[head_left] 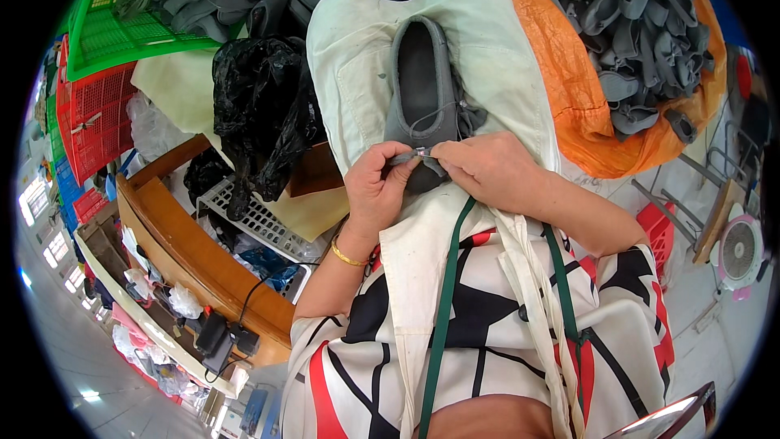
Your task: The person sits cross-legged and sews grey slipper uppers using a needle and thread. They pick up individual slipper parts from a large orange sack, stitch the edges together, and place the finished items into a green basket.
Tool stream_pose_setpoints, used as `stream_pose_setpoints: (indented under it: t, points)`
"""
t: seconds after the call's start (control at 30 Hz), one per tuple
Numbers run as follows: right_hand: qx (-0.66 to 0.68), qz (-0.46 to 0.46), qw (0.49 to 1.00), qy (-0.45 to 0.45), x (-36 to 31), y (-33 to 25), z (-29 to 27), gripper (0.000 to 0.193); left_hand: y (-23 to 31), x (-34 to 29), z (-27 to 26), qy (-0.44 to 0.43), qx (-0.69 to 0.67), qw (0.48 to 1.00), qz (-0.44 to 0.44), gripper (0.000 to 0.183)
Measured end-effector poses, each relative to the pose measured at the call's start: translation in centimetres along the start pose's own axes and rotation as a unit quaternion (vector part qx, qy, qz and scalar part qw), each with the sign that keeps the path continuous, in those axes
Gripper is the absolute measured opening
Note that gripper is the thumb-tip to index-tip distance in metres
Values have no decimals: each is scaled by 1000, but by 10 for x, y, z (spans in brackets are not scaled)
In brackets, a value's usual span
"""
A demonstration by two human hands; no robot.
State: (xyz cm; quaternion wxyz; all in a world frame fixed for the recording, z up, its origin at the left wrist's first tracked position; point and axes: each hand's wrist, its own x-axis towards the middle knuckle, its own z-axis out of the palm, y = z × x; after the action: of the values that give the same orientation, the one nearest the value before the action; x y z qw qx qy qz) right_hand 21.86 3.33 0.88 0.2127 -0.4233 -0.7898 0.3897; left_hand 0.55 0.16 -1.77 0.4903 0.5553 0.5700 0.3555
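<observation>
A dark grey cloth shoe [444, 119] lies on the pale apron [504, 57] over my lap, its opening facing up. At its near end my left hand [376, 185] pinches a small grey fabric piece [433, 167] between thumb and fingers. Against the same piece, my right hand [487, 169] is closed, its fingertips almost meeting the left ones. A small shiny bit shows between them; I cannot make out what it is. A thin thread [424, 118] loops over the front of the shoe opening. More crumpled grey fabric [471, 119] sits beside the shoe on the right.
Grey shoes fill a green basket [114, 28] at the far left and an orange sack [561, 73] at the far right. A black plastic bag [264, 114] and a wooden table [203, 236] stand at left. A white fan [739, 248] is at right.
</observation>
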Motion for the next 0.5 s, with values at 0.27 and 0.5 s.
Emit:
stream_pose_setpoints:
  t: [0.27,0.5]
  points:
    - [-45,27,997,-49,1,-8,2,8,7,-3,2,16,47,999,0,14]
    - [-38,77,993,-83,4,-9,15,15,7,-6,6,30,106,992,55,13]
